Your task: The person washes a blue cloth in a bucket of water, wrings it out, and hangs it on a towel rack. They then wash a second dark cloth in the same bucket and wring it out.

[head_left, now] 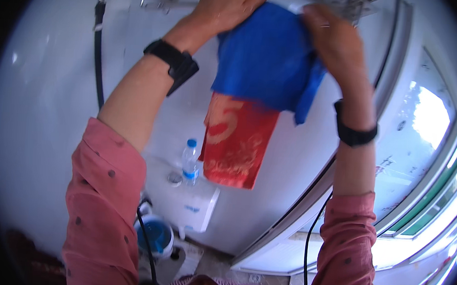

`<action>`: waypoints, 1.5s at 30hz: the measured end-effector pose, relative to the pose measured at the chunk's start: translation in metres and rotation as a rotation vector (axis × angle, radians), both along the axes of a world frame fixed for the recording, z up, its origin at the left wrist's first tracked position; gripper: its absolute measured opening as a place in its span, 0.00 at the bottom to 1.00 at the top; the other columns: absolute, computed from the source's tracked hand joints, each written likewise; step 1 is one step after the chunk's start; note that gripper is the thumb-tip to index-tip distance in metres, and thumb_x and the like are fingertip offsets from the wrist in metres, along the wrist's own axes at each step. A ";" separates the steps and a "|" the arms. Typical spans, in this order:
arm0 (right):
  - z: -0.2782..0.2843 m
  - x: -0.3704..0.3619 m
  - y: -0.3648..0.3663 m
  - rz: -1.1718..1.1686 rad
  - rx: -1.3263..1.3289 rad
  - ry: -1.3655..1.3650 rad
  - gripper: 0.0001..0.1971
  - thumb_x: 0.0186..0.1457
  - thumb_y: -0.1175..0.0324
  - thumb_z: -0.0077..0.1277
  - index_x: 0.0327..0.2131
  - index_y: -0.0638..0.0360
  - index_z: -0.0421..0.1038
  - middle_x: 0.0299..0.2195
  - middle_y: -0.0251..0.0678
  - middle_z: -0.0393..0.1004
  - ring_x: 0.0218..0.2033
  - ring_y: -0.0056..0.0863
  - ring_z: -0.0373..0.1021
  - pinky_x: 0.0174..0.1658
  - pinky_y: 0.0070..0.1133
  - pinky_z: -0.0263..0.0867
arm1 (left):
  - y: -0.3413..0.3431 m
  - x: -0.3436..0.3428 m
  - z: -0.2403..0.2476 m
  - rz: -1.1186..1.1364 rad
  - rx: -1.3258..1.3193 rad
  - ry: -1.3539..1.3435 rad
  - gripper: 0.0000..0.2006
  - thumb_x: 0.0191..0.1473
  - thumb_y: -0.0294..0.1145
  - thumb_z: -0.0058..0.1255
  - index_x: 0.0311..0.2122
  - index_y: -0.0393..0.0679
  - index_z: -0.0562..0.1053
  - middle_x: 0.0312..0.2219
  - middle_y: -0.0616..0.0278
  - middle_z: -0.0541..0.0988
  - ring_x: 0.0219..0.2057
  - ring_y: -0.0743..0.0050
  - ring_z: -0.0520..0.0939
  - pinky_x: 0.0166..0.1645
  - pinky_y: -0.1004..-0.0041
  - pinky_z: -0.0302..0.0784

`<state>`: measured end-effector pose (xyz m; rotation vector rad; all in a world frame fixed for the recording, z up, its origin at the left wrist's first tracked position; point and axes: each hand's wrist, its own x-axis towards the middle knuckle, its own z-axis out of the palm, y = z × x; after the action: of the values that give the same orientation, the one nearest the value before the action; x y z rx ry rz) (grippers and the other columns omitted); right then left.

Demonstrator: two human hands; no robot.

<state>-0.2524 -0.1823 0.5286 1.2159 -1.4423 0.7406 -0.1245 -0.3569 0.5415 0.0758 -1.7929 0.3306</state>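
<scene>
A blue cloth (269, 55) hangs at the upper middle, spread between my two hands. My left hand (232, 8) has its fingers closed at the cloth's upper left edge. Holding the upper right edge is my right hand (336, 41), slightly smeared by motion, its fingers curled at the fabric. Below and partly behind the blue cloth hangs a red towel (238, 148) with pale patterns. A metal towel rack (167, 1) runs along the wall at the top, partly covered by my hands.
A clear bottle with a blue cap (190, 163) stands on a white cistern (203, 201), beside a small round item (174, 179). Lower down is a bucket with blue contents (157, 235). A black hose (99, 59) hangs at left; a window (417, 129) is at right.
</scene>
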 end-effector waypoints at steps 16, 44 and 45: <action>-0.481 0.054 -0.040 0.916 1.266 -0.791 0.09 0.57 0.69 0.50 0.37 0.63 0.74 0.26 0.42 0.78 0.24 0.28 0.76 0.30 0.22 0.70 | 0.071 0.247 -0.471 0.247 1.318 0.421 0.12 0.61 0.34 0.49 0.40 0.35 0.76 0.28 0.67 0.78 0.27 0.83 0.75 0.33 0.81 0.72; -0.839 0.277 -0.031 0.614 2.486 -1.074 0.11 0.55 0.68 0.48 0.41 0.60 0.72 0.29 0.34 0.76 0.25 0.25 0.75 0.24 0.20 0.70 | 0.328 0.303 -0.790 0.550 2.228 0.731 0.14 0.56 0.31 0.46 0.45 0.36 0.73 0.29 0.58 0.79 0.26 0.70 0.80 0.32 0.73 0.76; -0.853 0.297 -0.037 0.556 2.472 -1.097 0.10 0.55 0.69 0.47 0.40 0.58 0.72 0.28 0.35 0.76 0.24 0.26 0.76 0.23 0.21 0.70 | 0.323 0.302 -0.805 0.592 2.173 0.889 0.14 0.56 0.31 0.47 0.45 0.36 0.73 0.28 0.58 0.79 0.24 0.70 0.80 0.30 0.73 0.75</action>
<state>0.0450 -0.2190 -0.3240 3.3264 -2.9265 -1.0035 0.1776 -0.0337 -0.2635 1.8839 -0.4420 -1.1857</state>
